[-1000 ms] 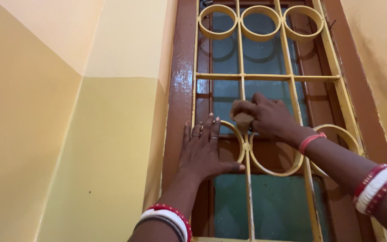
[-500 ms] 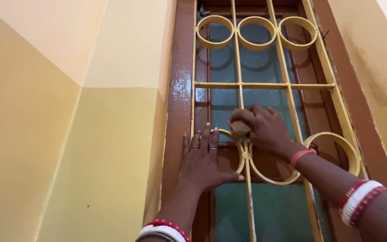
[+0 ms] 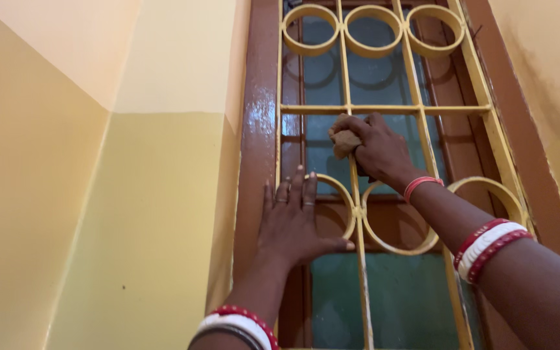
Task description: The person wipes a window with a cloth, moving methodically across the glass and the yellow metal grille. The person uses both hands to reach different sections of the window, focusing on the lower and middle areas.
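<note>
A yellow metal window grille with rings and straight bars covers a brown-framed window with greenish glass. My right hand is shut on a small brown cloth pad and presses it against a vertical bar just under the horizontal crossbar. My left hand lies flat with fingers spread on the brown frame and the left ring of the grille. Red and white bangles sit on both wrists.
The glossy brown window frame runs up the left side. A yellow painted wall stands to the left with a paler band above. Another pale wall flanks the right side. Three yellow rings top the grille.
My right hand has slid the cloth pad up the vertical bar, from near the lower rings to just below the crossbar. My left hand has stayed flat in place.
</note>
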